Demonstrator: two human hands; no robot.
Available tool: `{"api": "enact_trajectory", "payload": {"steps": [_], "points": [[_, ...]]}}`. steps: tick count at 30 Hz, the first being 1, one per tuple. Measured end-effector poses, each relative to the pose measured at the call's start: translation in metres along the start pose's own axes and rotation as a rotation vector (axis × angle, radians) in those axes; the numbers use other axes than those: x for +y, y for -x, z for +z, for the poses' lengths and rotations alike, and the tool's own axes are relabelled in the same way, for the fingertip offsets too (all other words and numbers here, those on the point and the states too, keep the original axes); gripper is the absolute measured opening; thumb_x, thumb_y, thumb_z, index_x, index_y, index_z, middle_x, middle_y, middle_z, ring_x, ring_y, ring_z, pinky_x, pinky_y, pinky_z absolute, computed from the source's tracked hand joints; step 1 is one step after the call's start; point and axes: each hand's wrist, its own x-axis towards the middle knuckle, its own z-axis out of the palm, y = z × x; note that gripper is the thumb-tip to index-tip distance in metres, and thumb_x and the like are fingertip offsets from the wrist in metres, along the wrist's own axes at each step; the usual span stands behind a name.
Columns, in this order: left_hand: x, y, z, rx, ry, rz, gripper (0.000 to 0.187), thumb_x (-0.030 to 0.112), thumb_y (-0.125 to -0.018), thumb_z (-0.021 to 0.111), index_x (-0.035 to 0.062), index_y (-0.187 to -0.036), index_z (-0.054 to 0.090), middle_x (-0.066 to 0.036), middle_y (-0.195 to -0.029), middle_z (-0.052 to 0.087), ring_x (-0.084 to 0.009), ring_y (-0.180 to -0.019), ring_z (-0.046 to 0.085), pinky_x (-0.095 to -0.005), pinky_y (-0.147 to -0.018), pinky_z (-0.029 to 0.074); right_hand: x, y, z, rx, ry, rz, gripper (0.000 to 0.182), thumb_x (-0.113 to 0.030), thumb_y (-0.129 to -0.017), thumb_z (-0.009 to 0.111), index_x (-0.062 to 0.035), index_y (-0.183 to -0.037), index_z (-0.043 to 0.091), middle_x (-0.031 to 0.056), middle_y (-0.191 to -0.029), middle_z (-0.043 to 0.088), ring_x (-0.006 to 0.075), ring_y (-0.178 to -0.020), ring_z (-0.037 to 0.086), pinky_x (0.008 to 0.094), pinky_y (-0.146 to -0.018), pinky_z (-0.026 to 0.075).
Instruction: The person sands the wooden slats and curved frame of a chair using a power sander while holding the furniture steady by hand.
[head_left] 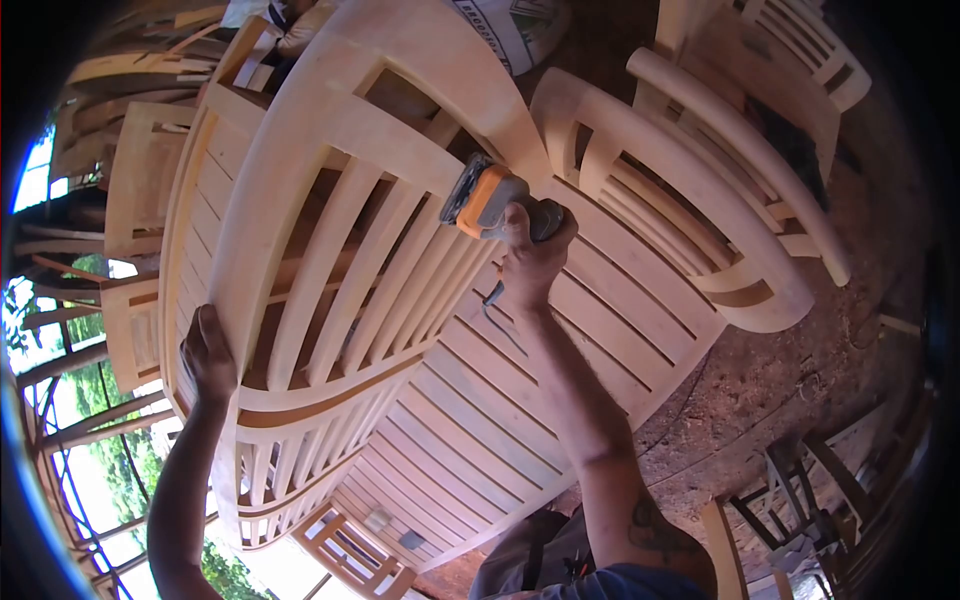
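Note:
My right hand (537, 250) is closed around an orange and grey electric sander (487, 200). The sander's pad sits against an upper rail of a pale wooden bench backrest (335, 120), beside its vertical slats. A cord hangs below the tool. At the backrest's outer edge, my left hand (208, 358) grips the curved frame, its fingers partly hidden behind the wood. The slatted bench seat (480, 400) stretches beneath my right forearm.
A curved slatted armrest (680, 210) rises at the right end of the seat. More wooden chairs (810, 50) stand at upper right. A white printed sack (520, 30) lies at the top. Sawdust covers the dirt floor (760, 400). Stacked wood (130, 70) fills the upper left.

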Motion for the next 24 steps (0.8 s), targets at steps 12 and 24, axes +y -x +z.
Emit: {"api": "enact_trajectory", "payload": {"steps": [12,24], "points": [[0.002,0.001,0.000,0.014,0.027,0.005,0.048,0.036,-0.112,0.040,0.0027,-0.085,0.060,-0.022,-0.064,0.056,-0.0398,-0.057,0.057,-0.0484,-0.058,0.042,0.052,-0.026,-0.011,0.100,0.019,0.286,0.076,-0.037,-0.085,0.084,0.0093,-0.133,0.047,0.0226,-0.120,0.063,0.0297,-0.106,0.066,0.0405,-0.094,0.055],[0.005,0.000,-0.004,-0.043,0.044,-0.072,0.048,0.039,-0.112,0.042,0.0002,-0.093,0.064,-0.026,-0.074,0.062,-0.0447,-0.068,0.063,-0.0509,-0.066,0.047,-0.113,0.019,0.033,-0.032,0.229,-0.507,0.080,-0.029,-0.080,0.088,0.0010,-0.139,0.043,0.0216,-0.118,0.053,0.0413,-0.100,0.063,0.0499,-0.084,0.056]]}}
